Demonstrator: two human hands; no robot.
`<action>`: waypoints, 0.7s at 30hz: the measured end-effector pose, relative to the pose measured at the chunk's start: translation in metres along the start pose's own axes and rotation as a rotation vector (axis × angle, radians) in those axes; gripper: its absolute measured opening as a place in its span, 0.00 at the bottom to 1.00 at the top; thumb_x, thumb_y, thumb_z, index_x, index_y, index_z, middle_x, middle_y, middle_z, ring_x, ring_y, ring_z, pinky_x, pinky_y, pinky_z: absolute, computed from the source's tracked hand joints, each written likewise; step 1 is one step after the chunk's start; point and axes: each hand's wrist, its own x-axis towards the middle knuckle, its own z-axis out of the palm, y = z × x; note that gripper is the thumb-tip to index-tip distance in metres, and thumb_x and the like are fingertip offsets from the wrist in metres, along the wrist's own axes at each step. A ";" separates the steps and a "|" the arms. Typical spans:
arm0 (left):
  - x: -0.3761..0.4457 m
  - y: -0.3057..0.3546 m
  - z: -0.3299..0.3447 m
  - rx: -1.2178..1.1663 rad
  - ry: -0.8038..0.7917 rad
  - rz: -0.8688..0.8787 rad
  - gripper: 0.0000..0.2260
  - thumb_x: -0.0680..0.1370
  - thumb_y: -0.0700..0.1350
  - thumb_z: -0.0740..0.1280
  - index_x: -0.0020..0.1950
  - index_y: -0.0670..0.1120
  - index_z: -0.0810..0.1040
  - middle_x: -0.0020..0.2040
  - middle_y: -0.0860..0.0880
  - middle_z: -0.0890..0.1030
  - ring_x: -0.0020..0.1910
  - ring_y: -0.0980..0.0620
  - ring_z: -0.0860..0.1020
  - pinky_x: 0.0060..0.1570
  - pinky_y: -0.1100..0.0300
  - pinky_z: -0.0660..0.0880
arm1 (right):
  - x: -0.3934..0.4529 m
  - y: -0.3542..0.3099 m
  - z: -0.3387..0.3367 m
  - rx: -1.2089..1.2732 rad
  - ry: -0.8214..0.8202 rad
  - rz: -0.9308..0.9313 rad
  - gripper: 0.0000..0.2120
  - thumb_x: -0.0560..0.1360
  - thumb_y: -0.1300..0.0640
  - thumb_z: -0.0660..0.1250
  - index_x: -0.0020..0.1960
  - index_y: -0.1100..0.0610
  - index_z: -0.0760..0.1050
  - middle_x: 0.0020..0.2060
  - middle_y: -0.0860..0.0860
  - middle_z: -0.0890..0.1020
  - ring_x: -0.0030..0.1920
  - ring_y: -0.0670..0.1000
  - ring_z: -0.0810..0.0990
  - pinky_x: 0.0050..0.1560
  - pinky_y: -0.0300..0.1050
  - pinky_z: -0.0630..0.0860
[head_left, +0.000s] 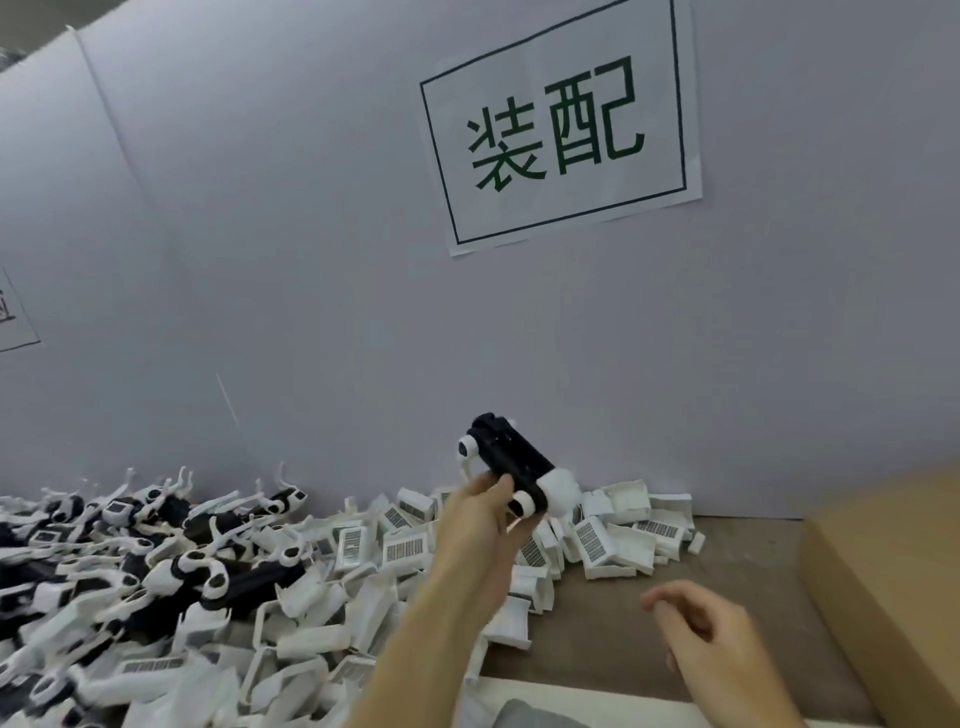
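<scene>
**Black-and-white assembly held up in my left hand**

On my feed the left hand (480, 525) sits just below the middle of the view, raised above the bench (727, 551). Its fingers (501, 486) and thumb are curled round the lower edge of a black-and-white assembly (511, 462), gripping beside a round white cap. Most of the black body stands clear of the grip at about 1 o'clock from the fingertips, tilted, against the grey wall.

My right hand (711, 639) is at 4 o'clock from the left, well apart from the assembly. Its fingers are loosely curled with nothing in them.

A heap of white housings (405, 545) lies under the left hand. At 9 o'clock is a heap of black-and-white pieces (156, 551), and at 3 o'clock a cardboard box (893, 566). A printed sign (558, 124) hangs at 12 o'clock.
</scene>
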 end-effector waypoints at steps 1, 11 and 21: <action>-0.005 -0.022 0.010 0.051 0.031 0.044 0.09 0.83 0.35 0.62 0.61 0.39 0.79 0.53 0.41 0.85 0.51 0.47 0.84 0.48 0.54 0.82 | 0.001 0.000 -0.003 0.046 0.006 0.027 0.14 0.80 0.65 0.65 0.38 0.56 0.83 0.22 0.52 0.76 0.24 0.48 0.72 0.31 0.42 0.68; -0.012 -0.087 0.021 0.807 -0.103 0.630 0.27 0.75 0.24 0.59 0.49 0.58 0.76 0.43 0.55 0.74 0.41 0.60 0.73 0.45 0.70 0.74 | 0.012 -0.006 -0.025 0.716 -0.272 0.435 0.40 0.79 0.34 0.51 0.48 0.68 0.85 0.32 0.62 0.80 0.22 0.53 0.73 0.18 0.38 0.63; -0.012 -0.106 0.021 1.247 -0.388 0.846 0.23 0.75 0.28 0.63 0.62 0.48 0.84 0.48 0.57 0.80 0.50 0.62 0.71 0.51 0.75 0.65 | 0.016 -0.005 -0.047 0.946 -0.268 0.346 0.22 0.75 0.46 0.62 0.53 0.62 0.85 0.45 0.61 0.82 0.35 0.58 0.81 0.29 0.45 0.79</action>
